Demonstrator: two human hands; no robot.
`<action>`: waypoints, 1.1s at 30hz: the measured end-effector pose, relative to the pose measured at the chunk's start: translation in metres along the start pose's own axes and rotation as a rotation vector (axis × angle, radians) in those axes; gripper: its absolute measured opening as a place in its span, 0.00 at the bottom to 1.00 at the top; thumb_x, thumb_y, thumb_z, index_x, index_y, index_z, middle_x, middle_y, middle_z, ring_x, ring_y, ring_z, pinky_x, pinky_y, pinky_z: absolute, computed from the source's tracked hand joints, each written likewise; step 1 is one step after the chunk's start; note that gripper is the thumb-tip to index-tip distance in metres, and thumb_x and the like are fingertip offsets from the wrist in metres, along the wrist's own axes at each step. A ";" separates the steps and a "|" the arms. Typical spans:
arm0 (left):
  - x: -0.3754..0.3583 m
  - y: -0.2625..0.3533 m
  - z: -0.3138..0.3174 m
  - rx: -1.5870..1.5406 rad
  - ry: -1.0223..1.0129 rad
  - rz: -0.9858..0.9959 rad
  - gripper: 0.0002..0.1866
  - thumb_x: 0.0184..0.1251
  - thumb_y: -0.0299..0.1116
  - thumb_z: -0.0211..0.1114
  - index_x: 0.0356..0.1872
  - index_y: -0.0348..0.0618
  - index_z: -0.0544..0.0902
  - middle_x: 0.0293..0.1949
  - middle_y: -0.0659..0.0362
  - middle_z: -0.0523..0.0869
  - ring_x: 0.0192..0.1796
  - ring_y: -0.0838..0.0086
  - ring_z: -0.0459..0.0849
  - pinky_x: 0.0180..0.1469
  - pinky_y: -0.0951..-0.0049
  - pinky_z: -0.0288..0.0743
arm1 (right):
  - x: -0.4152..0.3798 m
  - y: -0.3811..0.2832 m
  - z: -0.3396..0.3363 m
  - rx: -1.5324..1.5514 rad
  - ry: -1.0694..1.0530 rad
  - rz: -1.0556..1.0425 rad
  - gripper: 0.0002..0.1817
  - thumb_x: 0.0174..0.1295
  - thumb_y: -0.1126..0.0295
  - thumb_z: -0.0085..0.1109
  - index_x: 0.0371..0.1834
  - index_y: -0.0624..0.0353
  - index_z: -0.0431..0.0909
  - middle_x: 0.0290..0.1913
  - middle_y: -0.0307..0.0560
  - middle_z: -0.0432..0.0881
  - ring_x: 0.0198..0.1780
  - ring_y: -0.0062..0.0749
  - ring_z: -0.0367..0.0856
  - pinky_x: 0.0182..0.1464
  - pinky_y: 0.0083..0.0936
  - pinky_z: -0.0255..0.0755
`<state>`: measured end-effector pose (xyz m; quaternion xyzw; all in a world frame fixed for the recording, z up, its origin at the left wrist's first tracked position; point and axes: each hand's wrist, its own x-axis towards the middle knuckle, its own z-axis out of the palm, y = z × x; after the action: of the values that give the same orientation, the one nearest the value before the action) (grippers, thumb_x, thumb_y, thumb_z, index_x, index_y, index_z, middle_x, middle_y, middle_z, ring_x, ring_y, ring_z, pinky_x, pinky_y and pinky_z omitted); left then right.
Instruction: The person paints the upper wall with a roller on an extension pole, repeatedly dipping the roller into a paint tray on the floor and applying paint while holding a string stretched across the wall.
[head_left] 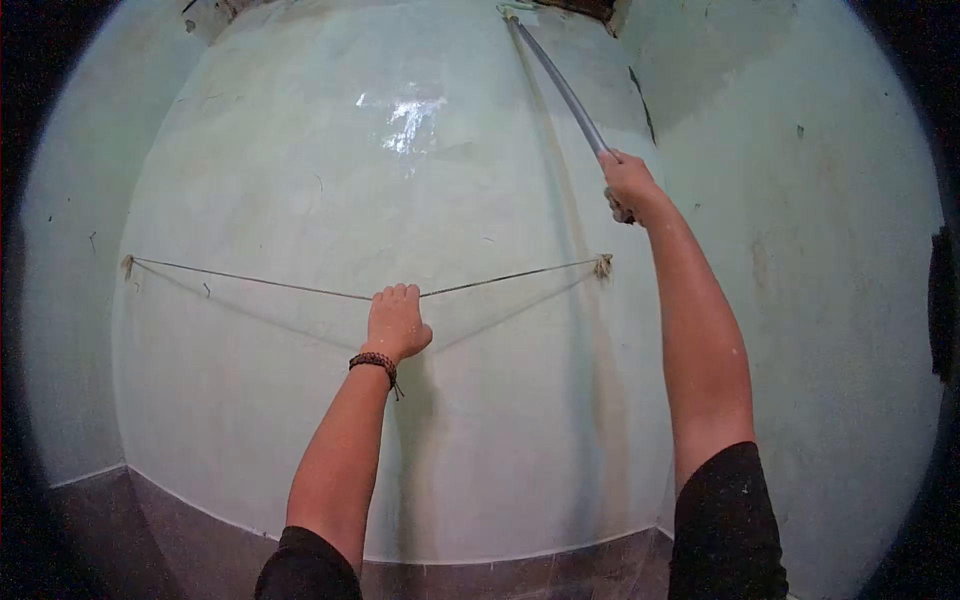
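My left hand (397,322) is closed around a thin rope (260,281) strung across the wall. The rope sags into a shallow V at my fingers, and its two ends are tied at knots on the wall. My right hand (628,190), raised to the right, is wrapped around the lower end of a grey paint roller pole (565,92). The pole slants up and left to the top of the wall. Its head (512,14) is small and pale up there, hard to make out in detail.
The pale green wall (300,430) ahead has a shiny patch (412,120) high up. Side walls (830,330) stand to the left and right, the right one with dark marks. Brown tiling (210,535) runs along the bottom. A dark opening (580,8) shows at the top.
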<state>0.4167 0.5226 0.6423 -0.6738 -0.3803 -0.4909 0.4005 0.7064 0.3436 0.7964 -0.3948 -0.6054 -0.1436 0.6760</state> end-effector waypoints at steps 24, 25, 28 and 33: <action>0.001 0.000 -0.010 0.039 -0.095 -0.010 0.21 0.41 0.30 0.62 0.41 0.40 0.71 0.40 0.53 0.76 0.47 0.62 0.74 0.51 0.63 0.66 | -0.127 0.045 0.087 -0.170 0.202 0.026 0.25 0.66 0.54 0.38 0.61 0.58 0.65 0.50 0.67 0.74 0.53 0.59 0.72 0.56 0.43 0.66; 0.000 0.002 -0.014 0.077 -0.129 -0.010 0.21 0.43 0.31 0.62 0.42 0.40 0.71 0.41 0.53 0.76 0.48 0.63 0.74 0.52 0.64 0.65 | -0.152 0.062 0.099 -0.157 0.198 0.018 0.26 0.67 0.55 0.38 0.63 0.59 0.62 0.49 0.67 0.75 0.51 0.61 0.74 0.54 0.43 0.67; 0.000 0.003 -0.016 0.113 -0.171 -0.004 0.21 0.46 0.32 0.62 0.44 0.41 0.71 0.43 0.53 0.76 0.50 0.63 0.74 0.54 0.65 0.64 | -0.232 0.079 0.140 -0.110 0.241 0.011 0.27 0.67 0.55 0.38 0.64 0.61 0.61 0.46 0.69 0.76 0.47 0.65 0.74 0.51 0.48 0.68; -0.001 0.002 -0.017 0.129 -0.197 0.014 0.22 0.46 0.33 0.62 0.45 0.40 0.70 0.44 0.53 0.75 0.50 0.63 0.74 0.54 0.65 0.64 | -0.232 0.034 0.153 -0.016 0.092 0.188 0.27 0.68 0.55 0.36 0.63 0.63 0.60 0.52 0.67 0.72 0.53 0.62 0.71 0.56 0.44 0.65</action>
<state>0.4118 0.5060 0.6443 -0.6942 -0.4440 -0.3942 0.4069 0.5689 0.4086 0.5606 -0.4481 -0.5327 -0.1024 0.7106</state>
